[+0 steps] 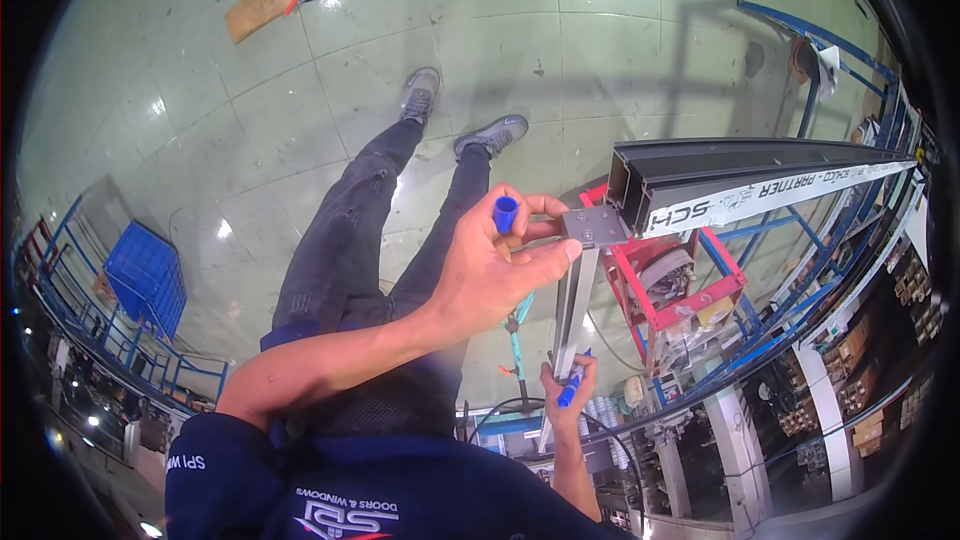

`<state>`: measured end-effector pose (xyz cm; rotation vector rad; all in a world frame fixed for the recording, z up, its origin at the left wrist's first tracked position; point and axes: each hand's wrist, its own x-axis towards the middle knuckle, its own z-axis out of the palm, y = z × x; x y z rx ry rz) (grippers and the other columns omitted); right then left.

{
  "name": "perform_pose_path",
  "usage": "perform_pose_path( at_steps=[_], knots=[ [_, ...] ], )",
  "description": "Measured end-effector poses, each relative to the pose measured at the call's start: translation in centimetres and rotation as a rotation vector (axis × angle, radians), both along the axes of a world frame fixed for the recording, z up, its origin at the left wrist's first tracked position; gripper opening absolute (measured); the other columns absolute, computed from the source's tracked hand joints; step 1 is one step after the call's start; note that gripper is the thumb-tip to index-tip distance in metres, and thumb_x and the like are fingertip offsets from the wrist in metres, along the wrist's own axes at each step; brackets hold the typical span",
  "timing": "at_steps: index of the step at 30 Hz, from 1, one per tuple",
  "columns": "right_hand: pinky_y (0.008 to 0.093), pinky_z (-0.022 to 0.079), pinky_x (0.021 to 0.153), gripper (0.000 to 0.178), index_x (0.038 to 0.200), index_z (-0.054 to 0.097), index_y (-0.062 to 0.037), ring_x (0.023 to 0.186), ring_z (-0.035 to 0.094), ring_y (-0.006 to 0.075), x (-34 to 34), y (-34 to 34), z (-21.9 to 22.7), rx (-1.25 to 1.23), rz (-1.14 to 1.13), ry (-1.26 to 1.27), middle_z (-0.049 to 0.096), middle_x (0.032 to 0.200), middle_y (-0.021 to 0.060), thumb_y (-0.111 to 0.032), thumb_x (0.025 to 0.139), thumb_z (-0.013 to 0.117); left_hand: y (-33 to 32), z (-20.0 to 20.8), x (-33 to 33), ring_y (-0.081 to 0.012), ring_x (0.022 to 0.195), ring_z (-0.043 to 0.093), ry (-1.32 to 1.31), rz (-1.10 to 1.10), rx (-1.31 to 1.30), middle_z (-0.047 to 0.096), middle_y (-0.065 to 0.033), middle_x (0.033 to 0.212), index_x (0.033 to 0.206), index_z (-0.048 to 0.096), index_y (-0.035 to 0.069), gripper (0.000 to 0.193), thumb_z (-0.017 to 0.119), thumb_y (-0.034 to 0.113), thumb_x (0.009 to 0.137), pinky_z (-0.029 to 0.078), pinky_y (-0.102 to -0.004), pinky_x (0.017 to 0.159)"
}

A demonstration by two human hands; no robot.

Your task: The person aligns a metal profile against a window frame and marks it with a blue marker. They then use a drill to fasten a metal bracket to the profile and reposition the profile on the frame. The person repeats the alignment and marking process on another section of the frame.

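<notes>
The left hand (pixel 480 265) is pinched nearly shut, with its thumb and fingertips on the edge of a flat plate (pixel 597 226), and a blue tube (pixel 506 212) is tucked between its fingers. The plate is between 2 and 3 o'clock from the middle of that hand, right at the fingertips. The right hand (pixel 575 385) is curled around a blue pen (pixel 571 388) at the low end of a thin metal bar (pixel 574 305). From the right hand, the bar goes up toward 12 o'clock and meets the plate at the top.

The plate is dark grey, flat and about square, with small round marks on it. The bar is shiny silver, long and straight, with lines down its side. Just past the plate, a long dark beam (pixel 740 162) runs off toward 3 o'clock. Its near end is open and hollow, and a white strip (pixel 770 198) with black print goes along its side. A red stand (pixel 690 315) is at 4 o'clock from the plate
</notes>
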<state>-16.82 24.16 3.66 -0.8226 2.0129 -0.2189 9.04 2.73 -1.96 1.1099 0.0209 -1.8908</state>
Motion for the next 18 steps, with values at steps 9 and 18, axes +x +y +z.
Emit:
perform_pose_path(
  at_steps=[9,18],
  knots=[
    [0.0292,0.052,0.076,0.044,0.107,0.048,-0.0054,0.085,0.065,0.0134,-0.6,0.7,-0.7,-0.013,-0.028,0.075,0.068,0.095,0.0085,0.006,0.077,0.079,-0.9,-0.3,0.2,-0.0250,0.120,0.065,0.037,-0.054,0.028,0.059,-0.0187,0.127,0.088,0.037,0.009,0.043,0.079,0.002,0.088,0.060,-0.0362,0.093],
    [0.0285,0.047,0.069,0.041,0.106,0.052,-0.0050,0.082,0.058,0.0110,-2.5,0.1,-0.3,-0.014,0.007,0.147,0.062,0.092,0.0061,0.002,0.080,0.082,-1.1,0.1,-2.8,-0.0252,0.119,0.066,0.004,0.061,0.008,0.061,-0.0174,0.124,0.087,0.037,0.009,0.043,0.079,0.001,0.089,0.059,-0.0355,0.094]
  ],
)
